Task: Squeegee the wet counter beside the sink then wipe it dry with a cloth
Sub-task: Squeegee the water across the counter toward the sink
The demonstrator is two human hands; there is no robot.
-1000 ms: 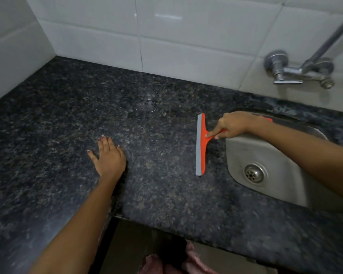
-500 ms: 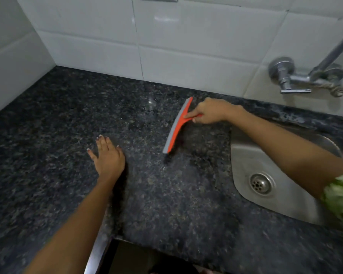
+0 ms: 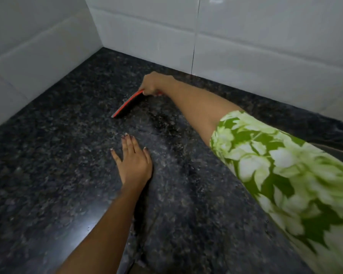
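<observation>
My right hand (image 3: 153, 84) grips the handle of an orange squeegee (image 3: 127, 104) far back on the dark speckled granite counter (image 3: 48, 155), near the tiled corner. The blade slants down to the left and rests on the stone. Wet streaks and droplets glisten on the counter to the right of the blade. My left hand (image 3: 133, 161) lies flat on the counter, fingers spread, nearer to me and just below the squeegee. No cloth is in view.
White tiled walls (image 3: 246, 46) close the counter at the back and on the left. A sliver of the steel sink rim (image 3: 337, 149) shows at the right edge behind my green floral sleeve (image 3: 285, 175). The counter's front edge runs along the bottom.
My right hand has carried the squeegee from beside the sink leftward and back toward the corner. The view has swung left, so sink and tap have left the frame. My left hand stays flat.
</observation>
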